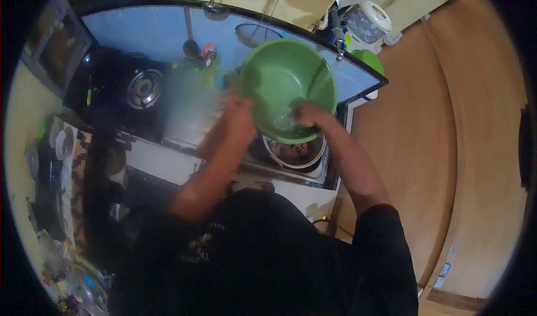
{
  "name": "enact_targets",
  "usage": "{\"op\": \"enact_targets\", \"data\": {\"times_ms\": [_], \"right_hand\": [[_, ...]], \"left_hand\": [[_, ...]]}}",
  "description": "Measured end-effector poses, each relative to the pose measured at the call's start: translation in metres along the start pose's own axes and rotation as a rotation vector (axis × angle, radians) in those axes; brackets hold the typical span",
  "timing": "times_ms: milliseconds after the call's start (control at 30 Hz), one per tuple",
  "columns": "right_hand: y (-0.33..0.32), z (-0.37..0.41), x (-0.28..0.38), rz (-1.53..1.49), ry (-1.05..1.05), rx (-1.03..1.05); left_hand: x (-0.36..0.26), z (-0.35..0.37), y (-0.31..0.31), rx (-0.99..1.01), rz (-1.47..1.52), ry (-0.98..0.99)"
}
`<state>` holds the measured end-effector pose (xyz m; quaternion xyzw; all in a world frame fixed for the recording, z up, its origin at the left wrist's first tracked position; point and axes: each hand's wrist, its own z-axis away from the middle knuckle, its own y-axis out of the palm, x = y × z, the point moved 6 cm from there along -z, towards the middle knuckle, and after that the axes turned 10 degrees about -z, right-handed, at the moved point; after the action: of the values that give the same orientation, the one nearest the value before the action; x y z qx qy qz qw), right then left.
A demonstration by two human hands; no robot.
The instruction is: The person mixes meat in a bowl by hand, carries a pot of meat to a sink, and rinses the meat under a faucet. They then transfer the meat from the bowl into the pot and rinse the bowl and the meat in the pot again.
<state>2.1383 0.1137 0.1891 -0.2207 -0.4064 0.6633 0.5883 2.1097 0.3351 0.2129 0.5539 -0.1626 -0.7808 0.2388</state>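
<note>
A large green basin (268, 72) is tilted toward me over the sink, with bubbly water or foam in its lower part. My left hand (240, 114) is closed round the basin's left rim. Inside the basin, near its lower right wall, is my right hand (310, 116); its fingers are curled, and what they hold, if anything, I cannot make out. Under the basin stands a pot (299, 163) with brownish pieces in it that look like meat, partly covered by the basin. A faucet (340, 47) rises behind the basin to the right.
A gas stove burner (144, 89) is on the left of the counter. Ladles and a strainer (251, 34) hang along the blue backsplash. A patterned white container (369, 20) stands behind the sink at right. Wooden panels (403, 120) line the right side.
</note>
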Motion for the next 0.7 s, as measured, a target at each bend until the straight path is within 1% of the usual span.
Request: {"op": "enact_targets", "data": {"times_ms": [33,67,133,167,200,233,267,333,367,400,433,467,500,533,600,633,700], "right_hand": [[-0.014,-0.008,-0.030,0.008,0.028,-0.134],[-0.032,-0.013,-0.054,0.019,0.055,-0.271],[-0.085,0.013,-0.072,-0.128,0.286,-0.577],[-0.108,0.039,-0.050,-0.142,0.221,-0.573],[-0.129,0.068,-0.027,-0.157,0.155,-0.570],[-0.145,0.091,-0.019,-0.125,0.121,-0.621],[-0.160,0.110,-0.014,-0.090,0.083,-0.675],[-0.192,0.143,-0.014,-0.208,0.192,-0.843],[-0.208,0.153,-0.012,-0.205,0.013,-1.062],[-0.224,0.160,-0.013,-0.197,-0.171,-1.281],[-0.235,0.157,-0.017,-0.201,-0.169,-1.284],[-0.242,0.145,-0.014,-0.201,-0.266,-1.162],[-0.243,0.135,-0.012,-0.201,-0.364,-1.034],[-0.245,0.132,-0.014,-0.207,-0.372,-1.031],[-0.241,0.112,-0.016,-0.267,-0.344,-0.752],[-0.242,0.111,-0.016,-0.268,-0.359,-0.744],[-0.244,0.115,-0.009,-0.171,-0.486,-0.802]], "left_hand": [[0.008,-0.001,-0.001,-0.043,-0.058,-0.023],[0.009,0.001,0.003,-0.046,-0.054,-0.018],[0.009,0.012,0.003,-0.095,0.032,0.020],[0.008,0.015,0.001,-0.103,0.027,0.012],[0.007,0.019,-0.002,-0.121,-0.030,-0.036],[0.008,0.021,-0.005,-0.138,-0.085,-0.084],[0.014,0.019,-0.009,-0.144,-0.086,-0.086],[0.022,0.013,-0.011,-0.072,-0.049,-0.017],[0.025,0.014,-0.015,-0.076,-0.053,-0.020],[0.027,0.016,-0.019,-0.123,-0.130,-0.061],[0.028,0.018,-0.019,-0.167,-0.207,-0.100],[0.028,0.020,-0.016,-0.170,-0.212,-0.100],[0.025,0.024,-0.013,-0.177,-0.111,-0.060],[0.021,0.028,-0.010,-0.186,-0.006,-0.016],[0.015,0.039,-0.004,-0.202,0.013,-0.018],[0.015,0.044,-0.003,-0.208,0.033,-0.025],[0.018,0.052,-0.006,-0.221,0.068,0.004]]}}
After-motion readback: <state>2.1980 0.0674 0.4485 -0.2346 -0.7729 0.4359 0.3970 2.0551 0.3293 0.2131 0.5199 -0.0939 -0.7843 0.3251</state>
